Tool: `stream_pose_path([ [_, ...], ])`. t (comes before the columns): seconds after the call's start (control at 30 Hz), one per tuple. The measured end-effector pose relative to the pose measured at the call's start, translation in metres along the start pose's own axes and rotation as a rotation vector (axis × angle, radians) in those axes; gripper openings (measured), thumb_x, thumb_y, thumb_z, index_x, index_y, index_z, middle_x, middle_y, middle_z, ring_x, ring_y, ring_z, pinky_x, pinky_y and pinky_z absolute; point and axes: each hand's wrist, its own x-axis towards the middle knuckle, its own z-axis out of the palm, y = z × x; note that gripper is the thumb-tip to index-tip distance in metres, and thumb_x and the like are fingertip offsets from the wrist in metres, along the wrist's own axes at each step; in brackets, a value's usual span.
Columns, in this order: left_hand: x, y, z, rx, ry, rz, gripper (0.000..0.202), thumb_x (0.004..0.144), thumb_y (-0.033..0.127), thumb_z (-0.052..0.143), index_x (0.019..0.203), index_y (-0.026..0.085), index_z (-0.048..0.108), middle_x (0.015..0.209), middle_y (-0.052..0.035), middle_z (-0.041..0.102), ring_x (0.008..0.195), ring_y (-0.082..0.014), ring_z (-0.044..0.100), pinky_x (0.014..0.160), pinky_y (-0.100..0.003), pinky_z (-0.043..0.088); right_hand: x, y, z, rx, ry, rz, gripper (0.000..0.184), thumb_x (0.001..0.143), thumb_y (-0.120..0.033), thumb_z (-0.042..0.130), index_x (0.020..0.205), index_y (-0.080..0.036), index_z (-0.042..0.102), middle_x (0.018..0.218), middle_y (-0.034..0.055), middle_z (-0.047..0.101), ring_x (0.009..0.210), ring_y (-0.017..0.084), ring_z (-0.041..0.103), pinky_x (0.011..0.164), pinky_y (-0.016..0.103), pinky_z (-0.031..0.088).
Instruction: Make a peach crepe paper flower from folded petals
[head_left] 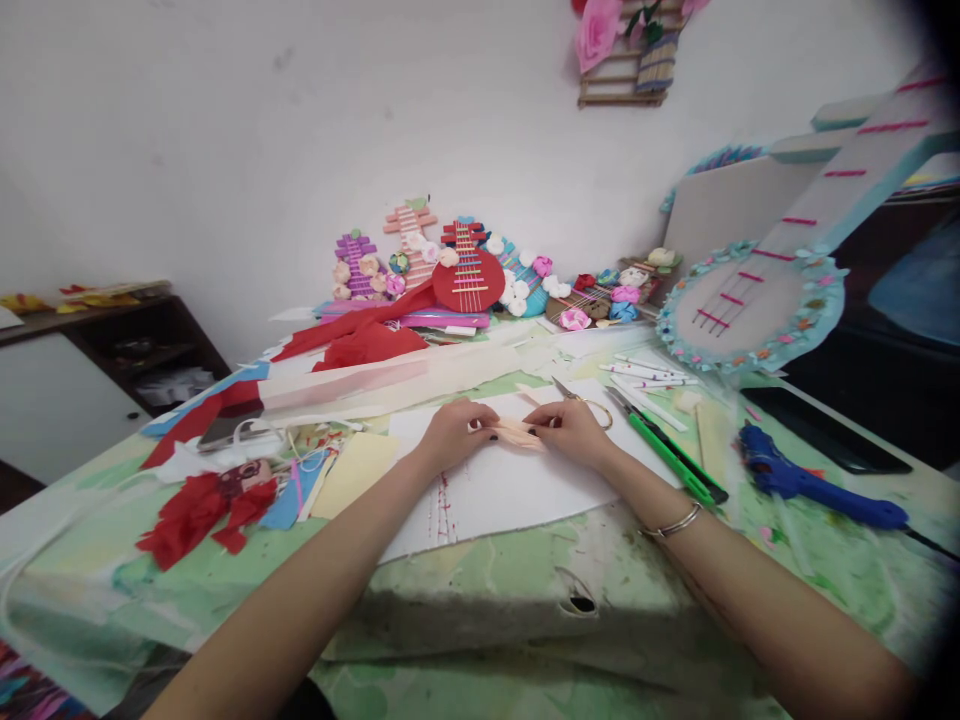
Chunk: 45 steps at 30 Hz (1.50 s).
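My left hand (453, 432) and my right hand (571, 431) meet over a white sheet (510, 485) on the worktable (480, 590). Both pinch the ends of a small pale peach strip of material (517, 432), fingers closed on it. A silver bracelet (675, 523) circles my right wrist. Scissors (581, 398) lie just behind my right hand, and a green craft knife (667, 455) lies to its right.
A blue glue gun (814, 483) rests at the right. Red scraps (199, 510) and paper pieces lie at the left. Foam guitar models and flowers (465, 270) crowd the back edge; a large pale blue guitar (757, 300) leans at the right. A dark cabinet (142, 350) stands left.
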Motion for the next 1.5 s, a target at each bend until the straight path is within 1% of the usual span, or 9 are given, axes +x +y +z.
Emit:
stream_pose_path([
  [0.33, -0.003, -0.004, 0.002, 0.079, 0.006, 0.102, 0.004, 0.072, 0.02, 0.068, 0.077, 0.021, 0.067, 0.075, -0.0009, 0.067, 0.074, -0.0165, 0.056, 0.066, -0.027, 0.042, -0.002, -0.005, -0.003, -0.022, -0.054, 0.011, 0.023, 0.068, -0.017, 0.057, 0.082, -0.02, 0.076, 0.062, 0.0005, 0.069, 0.05, 0.01, 0.052, 0.048, 0.021, 0.036],
  [0.53, -0.004, -0.002, 0.002, 0.082, 0.02, 0.042, 0.034, 0.072, 0.02, 0.067, 0.106, 0.022, 0.063, 0.078, -0.0012, 0.065, 0.076, -0.0167, 0.055, 0.068, -0.027, 0.044, -0.004, -0.006, -0.004, -0.029, -0.067, -0.045, 0.031, 0.067, -0.013, 0.053, 0.085, -0.022, 0.076, 0.064, -0.0014, 0.07, 0.051, 0.01, 0.052, 0.047, 0.02, 0.034],
  [0.73, -0.003, 0.0, 0.001, 0.097, 0.072, 0.141, 0.016, 0.075, 0.022, 0.065, 0.09, 0.023, 0.07, 0.088, -0.0051, 0.057, 0.084, -0.0177, 0.053, 0.073, -0.029, 0.045, -0.006, -0.009, -0.002, -0.028, -0.093, -0.083, 0.03, 0.067, -0.014, 0.052, 0.083, -0.023, 0.076, 0.071, -0.0011, 0.072, 0.059, 0.012, 0.058, 0.053, 0.021, 0.039],
  [0.87, -0.004, 0.0, 0.003, 0.012, 0.065, 0.199, 0.015, 0.075, 0.019, 0.064, 0.088, 0.022, 0.071, 0.101, -0.0073, 0.058, 0.094, -0.019, 0.054, 0.083, -0.032, 0.046, -0.008, -0.012, -0.002, -0.004, -0.116, -0.104, 0.031, 0.066, -0.012, 0.051, 0.081, -0.023, 0.076, 0.073, -0.0006, 0.073, 0.062, 0.013, 0.06, 0.057, 0.021, 0.043],
  [0.97, -0.003, 0.0, 0.004, -0.047, 0.022, 0.172, 0.021, 0.074, 0.016, 0.063, 0.094, 0.02, 0.07, 0.109, -0.0087, 0.061, 0.1, -0.0199, 0.057, 0.088, -0.033, 0.046, -0.009, -0.014, -0.002, 0.005, -0.108, -0.096, 0.032, 0.065, -0.011, 0.05, 0.082, -0.021, 0.076, 0.075, 0.0007, 0.073, 0.064, 0.014, 0.061, 0.058, 0.022, 0.044],
  [1.07, -0.002, 0.002, 0.004, -0.058, -0.023, 0.151, 0.037, 0.071, 0.014, 0.064, 0.108, 0.019, 0.064, 0.113, -0.0091, 0.063, 0.104, -0.0214, 0.058, 0.091, -0.034, 0.045, -0.01, -0.016, -0.002, 0.014, -0.121, -0.096, 0.032, 0.065, -0.01, 0.05, 0.081, -0.02, 0.076, 0.076, 0.0013, 0.073, 0.066, 0.015, 0.062, 0.059, 0.022, 0.045],
  [1.13, -0.001, 0.003, 0.003, -0.069, -0.045, 0.137, 0.04, 0.07, 0.014, 0.064, 0.11, 0.019, 0.063, 0.109, -0.0084, 0.066, 0.101, -0.0217, 0.06, 0.09, -0.034, 0.046, -0.01, -0.018, -0.002, 0.031, -0.142, -0.099, 0.031, 0.065, -0.011, 0.05, 0.08, -0.02, 0.076, 0.077, 0.0014, 0.073, 0.069, 0.016, 0.063, 0.061, 0.023, 0.046],
  [1.27, 0.0, 0.006, 0.001, -0.172, -0.077, 0.077, 0.023, 0.071, 0.017, 0.065, 0.093, 0.017, 0.069, 0.095, -0.0074, 0.07, 0.089, -0.0198, 0.065, 0.081, -0.03, 0.05, -0.011, -0.021, -0.003, 0.052, -0.152, -0.111, 0.031, 0.065, -0.011, 0.05, 0.079, -0.019, 0.076, 0.078, 0.002, 0.073, 0.071, 0.016, 0.063, 0.064, 0.023, 0.048],
  [1.5, -0.001, 0.006, 0.001, -0.213, -0.046, 0.06, 0.009, 0.071, 0.017, 0.067, 0.079, 0.016, 0.072, 0.08, -0.006, 0.071, 0.072, -0.0162, 0.066, 0.067, -0.024, 0.05, -0.011, -0.022, -0.005, 0.022, -0.11, -0.172, 0.03, 0.067, -0.008, 0.05, 0.08, -0.019, 0.075, 0.076, 0.0025, 0.072, 0.074, 0.016, 0.063, 0.067, 0.024, 0.047],
])
